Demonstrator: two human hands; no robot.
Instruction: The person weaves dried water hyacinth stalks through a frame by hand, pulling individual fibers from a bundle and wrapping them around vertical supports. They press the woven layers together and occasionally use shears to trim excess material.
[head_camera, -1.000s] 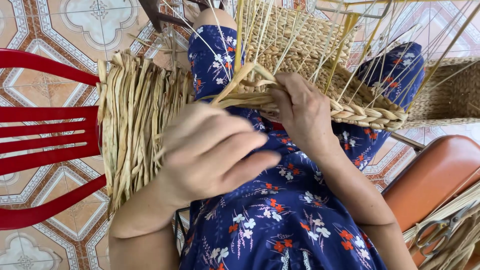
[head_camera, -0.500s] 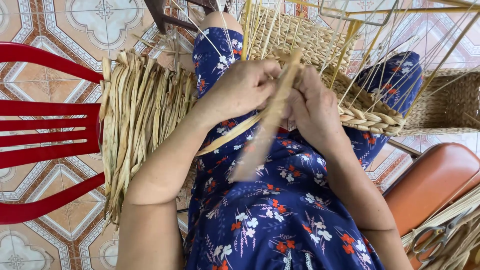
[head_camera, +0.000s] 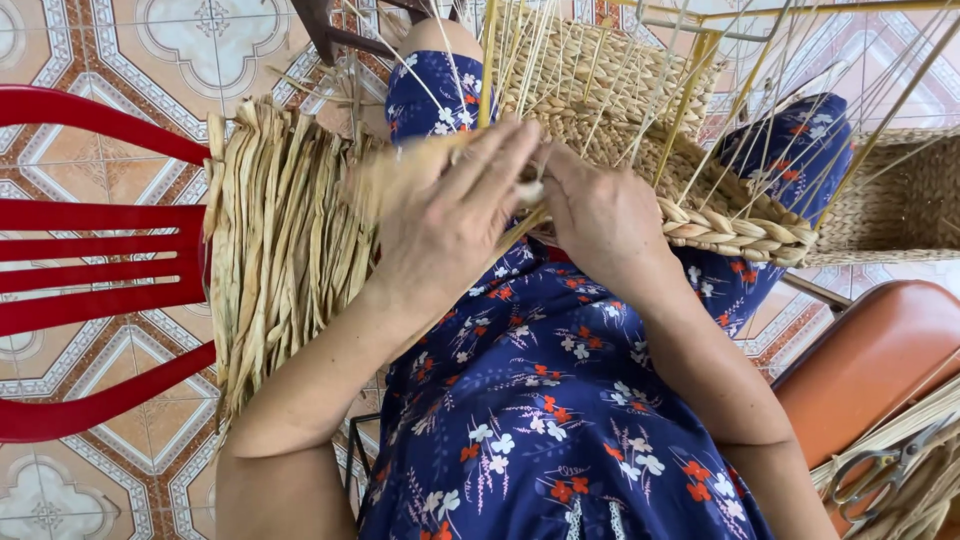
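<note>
Half-woven basket (head_camera: 640, 150) resting on the lap, tilted, braided rim (head_camera: 740, 228) facing the body, thin upright stakes (head_camera: 700, 80) fanning up and outward from the weave.

Left hand (head_camera: 450, 215) laid against the near edge of the basket, fingers (head_camera: 500, 160) extended and held close together, pressing flat over a pale straw strand (head_camera: 520, 225). Whether thumb and fingers pinch the strand underneath: cannot tell, palm hides it.

Right hand (head_camera: 600, 215) just beside the left, touching the basket rim, fingers curled in toward the weave at the point where the strand enters. Fingertips hidden behind the left hand; exact pinch cannot be told, but hand closed, not spread.

Strand emerging below the two hands, slanting down and away from the basket toward the lap.

Left of the basket: thick bundle of dried straw (head_camera: 280, 240) draped over the knee, hanging downward, touching the left forearm. Beyond the bundle, further from the basket, red plastic chair (head_camera: 90, 250) on patterned floor tiles (head_camera: 180, 60).

Right of the basket: second finished woven basket (head_camera: 900, 200), near but apart. Below that, orange-brown seat (head_camera: 870, 370), and at its lower edge scissors (head_camera: 890, 470) lying on loose straw.

Blue flowered dress (head_camera: 540, 400) under the basket, covering the lap.
</note>
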